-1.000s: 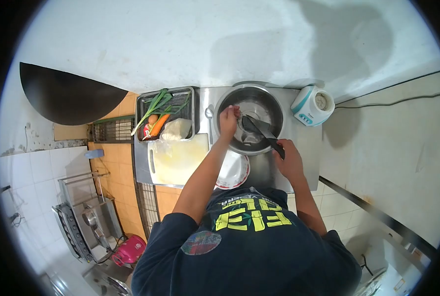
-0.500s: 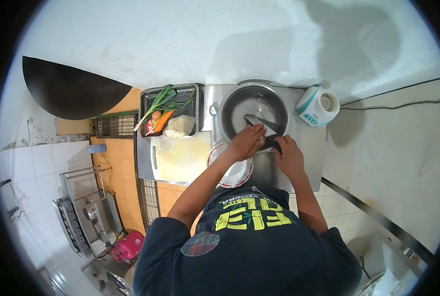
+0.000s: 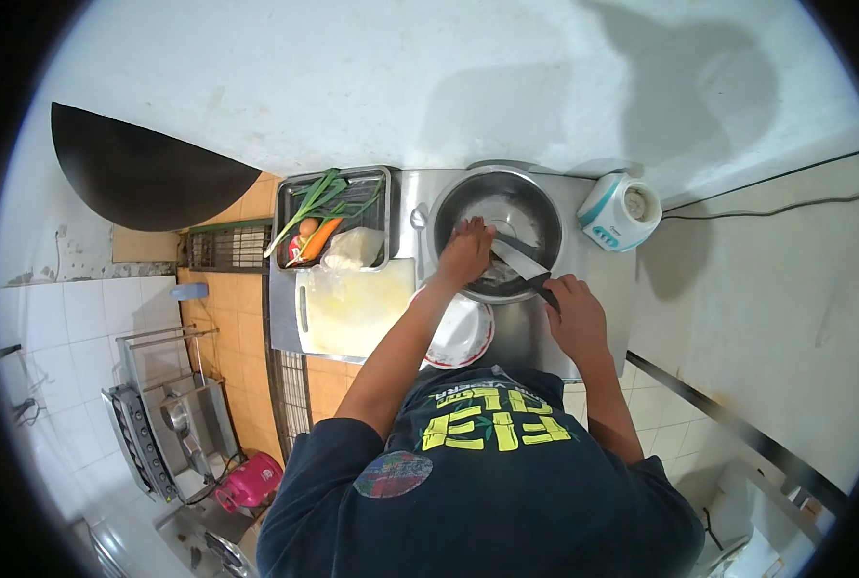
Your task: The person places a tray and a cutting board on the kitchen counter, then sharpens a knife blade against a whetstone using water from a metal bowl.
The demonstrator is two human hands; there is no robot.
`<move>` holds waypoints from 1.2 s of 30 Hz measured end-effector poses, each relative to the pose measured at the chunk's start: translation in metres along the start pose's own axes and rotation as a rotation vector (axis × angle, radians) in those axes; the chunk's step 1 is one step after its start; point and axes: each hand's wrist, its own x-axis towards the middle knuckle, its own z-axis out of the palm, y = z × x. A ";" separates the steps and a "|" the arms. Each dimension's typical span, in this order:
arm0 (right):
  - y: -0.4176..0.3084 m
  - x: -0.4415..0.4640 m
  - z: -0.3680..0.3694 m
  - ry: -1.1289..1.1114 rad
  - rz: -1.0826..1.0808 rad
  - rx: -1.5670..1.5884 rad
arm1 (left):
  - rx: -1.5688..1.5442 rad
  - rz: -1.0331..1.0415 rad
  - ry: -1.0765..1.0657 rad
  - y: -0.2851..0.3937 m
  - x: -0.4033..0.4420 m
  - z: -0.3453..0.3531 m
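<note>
My right hand (image 3: 578, 313) is closed around the black handle of a knife (image 3: 522, 263). Its wide blade points up and left over a large steel bowl (image 3: 555, 207). Inside the bowl, whitish residue coats the bottom; what it is I cannot tell. Reaching over the bowl's left rim, my left hand (image 3: 467, 254) has its fingers loosely apart beside the blade's tip. Below that hand stands a white bowl with a red-patterned rim (image 3: 460, 332), partly covered by my forearm.
A spoon (image 3: 418, 219) lies left of the steel bowl. Farther left are a yellowish cutting board (image 3: 352, 313) and a black tray (image 3: 388, 217) with leek, carrot, egg and a bagged white mass. At the right stands a white-and-teal appliance (image 3: 617, 217) with a cord.
My left hand has slid off the blade, up and left toward the bowl's left side. The knife has turned, its blade showing more, and my right hand has shifted slightly down and right.
</note>
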 end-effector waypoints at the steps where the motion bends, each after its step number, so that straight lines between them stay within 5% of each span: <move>1: 0.001 0.000 -0.001 0.009 0.005 0.004 | -0.039 -0.031 0.035 0.000 0.005 -0.002; 7: 0.020 -0.003 0.012 0.121 0.079 0.259 | -0.574 -0.339 0.262 -0.040 0.044 0.018; 10: 0.038 -0.001 0.029 0.104 0.120 0.469 | -1.103 -0.582 0.251 -0.047 0.057 0.018; 16: 0.035 0.008 0.053 0.074 0.454 1.020 | -1.541 -0.441 0.220 -0.019 0.042 0.003; 19: 0.037 0.015 0.066 0.042 0.505 1.225 | -1.328 -0.141 0.125 0.011 0.011 -0.008; 22: 0.029 0.021 0.069 -0.003 0.563 1.326 | -0.613 0.131 -0.027 0.046 -0.033 -0.025; 25: 0.021 0.027 0.066 -0.054 0.637 1.427 | -0.294 0.407 0.027 0.051 -0.053 -0.016; 36: 0.015 0.015 0.036 -0.172 0.557 1.462 | -0.036 0.459 -0.039 0.039 -0.041 -0.023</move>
